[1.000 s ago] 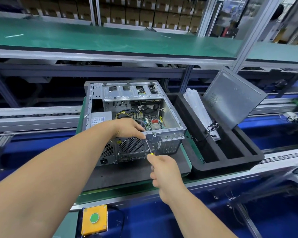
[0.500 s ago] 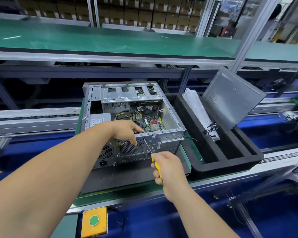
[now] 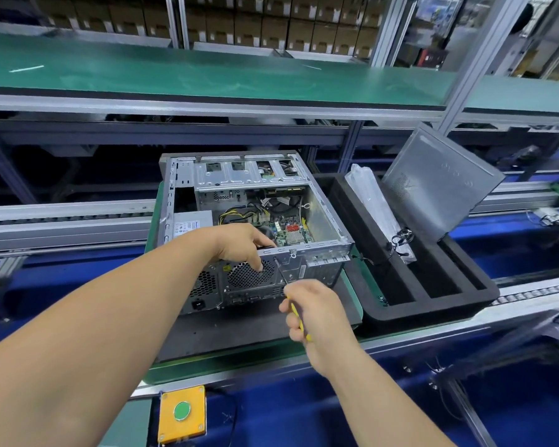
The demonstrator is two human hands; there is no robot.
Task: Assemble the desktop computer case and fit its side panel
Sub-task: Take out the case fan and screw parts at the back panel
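Green-matted factory shelving (image 3: pixel 207 79) spans the background above a blue-framed roller conveyor line. On the green-edged worktop pallet (image 3: pixel 239 362) sits the open silver steel desktop computer case (image 3: pixel 323 221), side uncovered, with motherboard, yellow-black cabling and power supply exposed, and its rear fan grille facing the camera. The grey metal side panel (image 3: pixel 439 185) leans tilted in the black foam tray (image 3: pixel 433 304) just right of the case. The left hand (image 3: pixel 242 243) grips the case's upper rear edge, fingers curled over it. The right hand (image 3: pixel 313 308) is closed around a yellow-handled screwdriver (image 3: pixel 284 279), its tip against the rear frame. A yellow box with a green push-button (image 3: pixel 182 412) is mounted below.
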